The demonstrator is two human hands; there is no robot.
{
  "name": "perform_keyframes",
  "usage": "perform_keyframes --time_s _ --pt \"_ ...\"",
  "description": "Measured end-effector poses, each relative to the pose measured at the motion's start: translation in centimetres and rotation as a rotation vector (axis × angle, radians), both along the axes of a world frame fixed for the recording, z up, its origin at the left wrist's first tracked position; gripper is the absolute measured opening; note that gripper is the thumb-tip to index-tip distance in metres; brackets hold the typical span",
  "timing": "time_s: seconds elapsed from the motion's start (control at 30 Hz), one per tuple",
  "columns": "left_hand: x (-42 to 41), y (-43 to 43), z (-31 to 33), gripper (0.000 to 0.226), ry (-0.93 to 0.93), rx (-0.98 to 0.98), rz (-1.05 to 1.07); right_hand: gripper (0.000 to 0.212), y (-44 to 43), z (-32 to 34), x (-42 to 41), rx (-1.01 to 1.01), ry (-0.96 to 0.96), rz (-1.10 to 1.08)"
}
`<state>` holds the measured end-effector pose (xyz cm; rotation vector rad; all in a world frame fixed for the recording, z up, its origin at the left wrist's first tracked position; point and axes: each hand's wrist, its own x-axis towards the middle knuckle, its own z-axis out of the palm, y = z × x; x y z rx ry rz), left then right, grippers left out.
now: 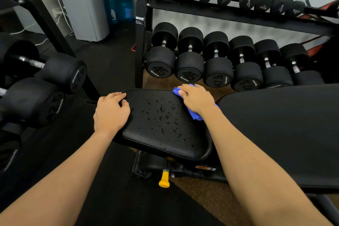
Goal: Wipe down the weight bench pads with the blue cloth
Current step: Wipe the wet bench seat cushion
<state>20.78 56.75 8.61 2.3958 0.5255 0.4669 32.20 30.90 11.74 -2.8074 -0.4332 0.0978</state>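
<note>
Gripping w/ your R hand (197,100): blue cloth (196,116), bunched, at 1 o'clock corner of seat pad (165,145). Your L hand (110,112): clasps 9 o'clock edge of same. Item: droplets (161,113), pad center. Item: back pad (284,124), 3 o'clock, just beside. Item: dumbbell rack (238,17), 12 o'clock. Item: yellow knob (163,180), 6 o'clock, below.

Open run across the wet middle of the black padded seat pad (161,121), between the left hand (110,112) gripping its corner and the right hand (197,100) pressing the bunched blue cloth (197,115). Beyond the far edge, a black steel rack of round dumbbells (216,64) blocks. The large black back pad (275,124) crowds the right; the dark floor (110,64) leaves room on the left.
</note>
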Motion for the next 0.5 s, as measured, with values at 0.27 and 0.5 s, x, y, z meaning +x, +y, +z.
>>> perform_keyframes --time_s 0.27,0.5 --pt "0.1 0.1 0.2 0.038 -0.007 -0.018 0.002 0.045 -4.7 -0.2 -2.3 0.035 0.045 0.101" --pt "0.0 0.1 0.3 0.038 0.011 -0.02 0.006 0.043 1.8 0.3 -0.8 -0.03 0.03 0.123"
